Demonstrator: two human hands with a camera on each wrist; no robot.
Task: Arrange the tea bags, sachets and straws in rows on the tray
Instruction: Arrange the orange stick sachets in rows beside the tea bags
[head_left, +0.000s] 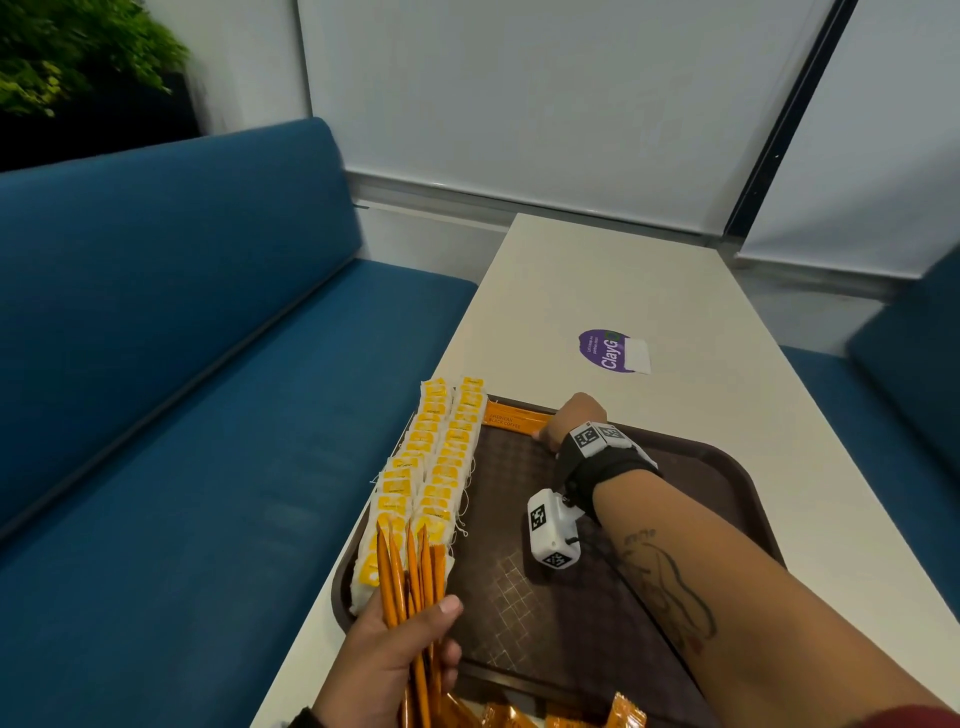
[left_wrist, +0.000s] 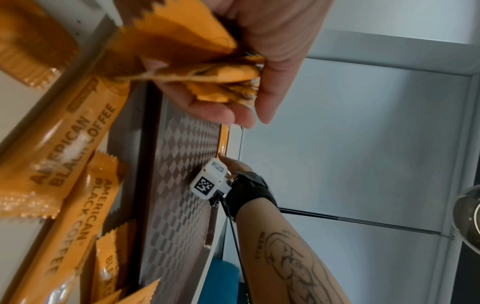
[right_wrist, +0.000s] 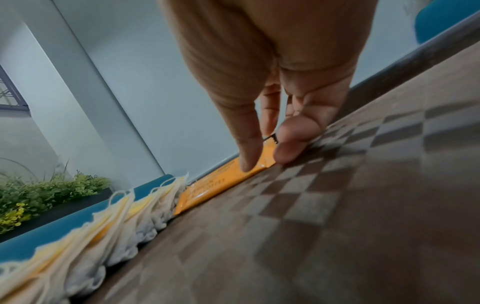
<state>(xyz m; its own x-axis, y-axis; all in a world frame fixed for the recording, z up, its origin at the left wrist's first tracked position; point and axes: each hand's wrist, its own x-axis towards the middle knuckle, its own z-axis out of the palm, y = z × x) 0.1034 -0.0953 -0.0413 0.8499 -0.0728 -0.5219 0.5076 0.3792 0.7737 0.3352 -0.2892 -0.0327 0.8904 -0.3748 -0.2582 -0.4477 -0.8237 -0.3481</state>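
A brown tray (head_left: 571, 597) lies on a white table. Yellow-tagged tea bags (head_left: 441, 457) fill two rows along its left side. My right hand (head_left: 576, 415) is at the far rim and pinches the end of an orange coffee sachet (head_left: 511, 420) lying flat against that rim. The right wrist view shows the index finger and thumb (right_wrist: 262, 160) on that sachet (right_wrist: 221, 185), next to the tea bags (right_wrist: 130, 216). My left hand (head_left: 395, 654) grips a bundle of orange sachets (head_left: 410, 577) over the tray's near left corner. No straws are visible.
More loose orange sachets (head_left: 545, 717) lie at the tray's near edge. A purple sticker (head_left: 605, 351) is on the table beyond the tray. Blue benches (head_left: 182, 364) flank the table, with a plant (head_left: 67, 52) at far left.
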